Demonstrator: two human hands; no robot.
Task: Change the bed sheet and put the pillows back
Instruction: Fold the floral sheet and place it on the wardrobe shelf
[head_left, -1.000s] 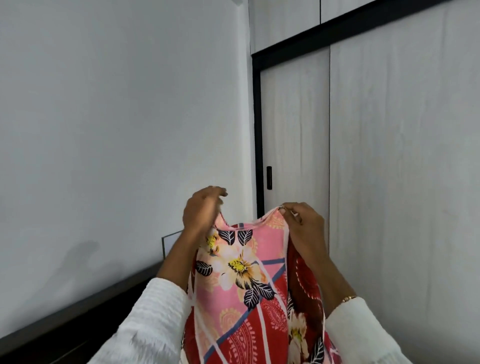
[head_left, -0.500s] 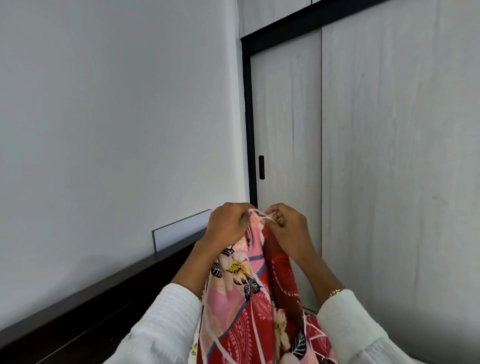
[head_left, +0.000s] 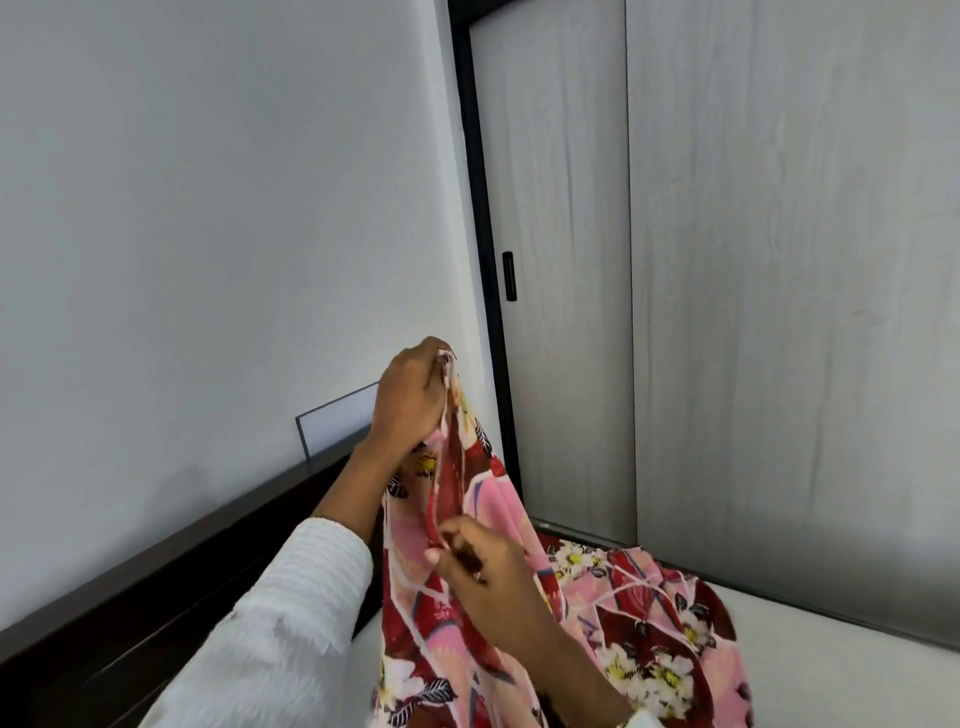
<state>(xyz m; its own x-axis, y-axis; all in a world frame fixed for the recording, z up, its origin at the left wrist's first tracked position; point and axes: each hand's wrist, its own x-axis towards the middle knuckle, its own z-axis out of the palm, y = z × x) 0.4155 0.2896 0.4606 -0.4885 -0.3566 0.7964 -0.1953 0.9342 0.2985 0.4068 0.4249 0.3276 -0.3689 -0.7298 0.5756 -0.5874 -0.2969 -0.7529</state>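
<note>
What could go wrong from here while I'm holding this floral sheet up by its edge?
The left hand pinches only the top edge of the floral sheet, so it may slip free. The right hand grips a bunched fold lower down, so the cloth may twist instead of opening flat. The rest lies heaped on the mattress and could snag or drag.

Two hands are in view: the left hand (head_left: 410, 400) raised, the right hand (head_left: 483, 577) lower. One floral bed sheet (head_left: 639, 623) in red and pink, part of it lifted and part lying on one white mattress (head_left: 831, 670). Two white sleeves, one (head_left: 275, 623) on the left arm and only a sliver of the other (head_left: 641, 719) at the bottom edge. One dark headboard (head_left: 156, 587). Two pale wardrobe door panels (head_left: 561, 260), with one small black handle (head_left: 509, 276). One white wall (head_left: 208, 234).
</note>
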